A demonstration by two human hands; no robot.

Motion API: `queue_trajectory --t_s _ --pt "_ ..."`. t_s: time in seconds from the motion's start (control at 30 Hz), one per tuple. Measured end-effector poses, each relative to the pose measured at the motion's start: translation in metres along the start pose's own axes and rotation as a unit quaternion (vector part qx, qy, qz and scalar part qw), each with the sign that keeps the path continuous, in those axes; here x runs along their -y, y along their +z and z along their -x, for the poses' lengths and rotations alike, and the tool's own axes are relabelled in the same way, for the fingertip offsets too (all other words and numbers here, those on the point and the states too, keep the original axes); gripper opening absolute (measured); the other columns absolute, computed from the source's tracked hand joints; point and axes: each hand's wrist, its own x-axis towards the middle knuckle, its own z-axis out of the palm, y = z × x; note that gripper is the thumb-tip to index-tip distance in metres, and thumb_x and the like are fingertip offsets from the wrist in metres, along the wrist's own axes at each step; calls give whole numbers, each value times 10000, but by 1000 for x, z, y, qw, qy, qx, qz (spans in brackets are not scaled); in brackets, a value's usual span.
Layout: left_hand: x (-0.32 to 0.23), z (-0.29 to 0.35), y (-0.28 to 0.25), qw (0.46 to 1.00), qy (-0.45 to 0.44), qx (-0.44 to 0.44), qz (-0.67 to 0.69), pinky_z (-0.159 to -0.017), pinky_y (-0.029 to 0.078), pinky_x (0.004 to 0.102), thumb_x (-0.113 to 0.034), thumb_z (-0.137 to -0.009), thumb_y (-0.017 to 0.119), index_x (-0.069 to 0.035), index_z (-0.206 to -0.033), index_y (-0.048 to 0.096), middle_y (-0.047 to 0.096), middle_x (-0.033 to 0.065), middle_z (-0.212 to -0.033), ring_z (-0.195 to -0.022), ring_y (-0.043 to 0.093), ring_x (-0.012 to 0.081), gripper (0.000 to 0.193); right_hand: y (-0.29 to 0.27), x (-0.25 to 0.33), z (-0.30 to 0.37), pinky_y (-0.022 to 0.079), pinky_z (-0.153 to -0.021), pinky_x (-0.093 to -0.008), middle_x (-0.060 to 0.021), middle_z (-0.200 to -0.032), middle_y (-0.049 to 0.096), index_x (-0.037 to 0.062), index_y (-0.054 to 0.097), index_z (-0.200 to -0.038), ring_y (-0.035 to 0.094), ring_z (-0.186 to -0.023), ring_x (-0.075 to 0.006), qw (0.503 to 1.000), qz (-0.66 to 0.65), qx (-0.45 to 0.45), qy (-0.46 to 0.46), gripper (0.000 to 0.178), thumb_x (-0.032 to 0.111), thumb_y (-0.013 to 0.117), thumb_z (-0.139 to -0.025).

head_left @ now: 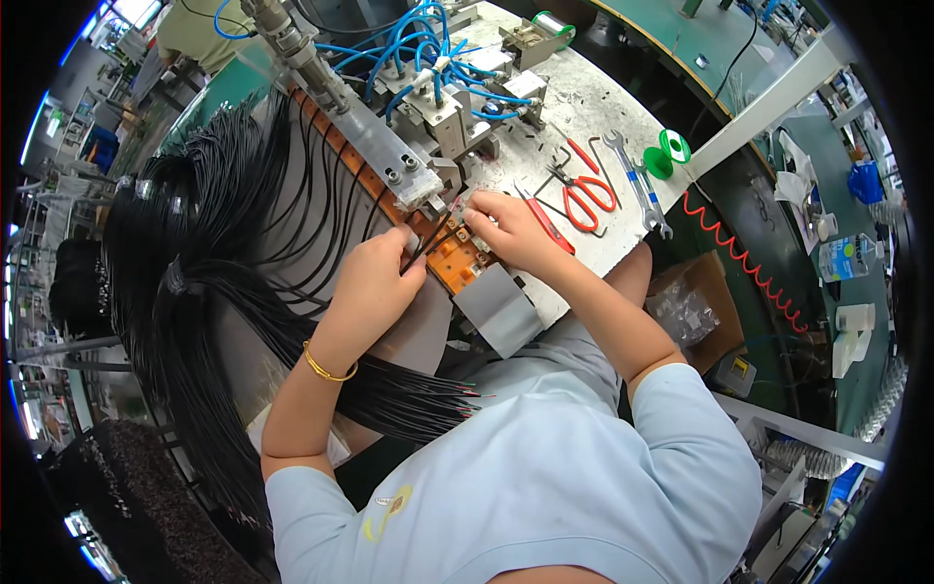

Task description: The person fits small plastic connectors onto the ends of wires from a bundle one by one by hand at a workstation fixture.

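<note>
My left hand [382, 284] is closed, its thumb and fingertips pinching a black cable [440, 238] over an orange rail [449, 263] with metal fittings. Close by, my right hand [504, 226] has its fingers bent together at the cable's front end, beside the machine's metal head [413, 187]; what lies between those fingertips is hidden. More black cables lie across the rail farther up and run left into a large bundle [185, 214]. A second bunch of cables [409, 397], with stripped coloured ends, passes under my left forearm.
Blue air tubes [428, 49] feed the machine behind my hands. On the white worktop [593, 107] lie red-handled pliers [590, 202], red-handled cutters [550, 222], wrenches [637, 185] and hex keys. A green wire spool [673, 146], a red coiled hose [744, 261] and a cardboard box [715, 292] are at right.
</note>
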Motion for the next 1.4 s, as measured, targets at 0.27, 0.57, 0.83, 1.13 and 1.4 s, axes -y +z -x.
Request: queue_trajectory --t_s 0.27,0.57,0.83,1.13,1.4 --pt "3 -4 -1 984 -44 1 175 -530 396 256 -148 -886 617 14 -864 588 585 31 -672 -560 484 85 166 1 7 5 406 -619 -353 -101 -683 556 7 547 -763 538 -659 -245 994 71 -59 54 196 170 564 -870" --pt "4 -4 -5 960 -28 81 265 -481 313 177 -164 -902 630 -27 -831 623 539 -53 -661 -555 419 4 155 -2 45 6 417 -715 -339 -68 -737 575 33 586 -823 555 -773 -209 994 3 1 -110 116 139 631 -838" --pt "2 -5 0 951 -11 46 307 -492 313 185 -133 -882 648 -22 -833 612 525 -55 -654 -569 407 0 127 -3 53 6 417 -738 -346 -83 -764 590 36 592 -840 558 -771 -256 989 75 0 -130 102 111 651 -805" --pt "-3 0 2 978 -5 -13 207 -522 358 227 -127 -864 623 22 -796 599 524 1 -629 -577 438 37 166 -4 51 7 410 -736 -358 -98 -752 578 28 589 -867 559 -762 -255 981 149 -8 -124 149 176 601 -858" --pt "8 -7 1 976 134 -83 147 -523 329 207 -128 -885 617 21 -851 621 488 -50 -642 -582 411 35 154 -6 49 2 416 -696 -344 -118 -760 574 14 579 -903 545 -721 -233 990 -113 51 66 209 218 535 -913"
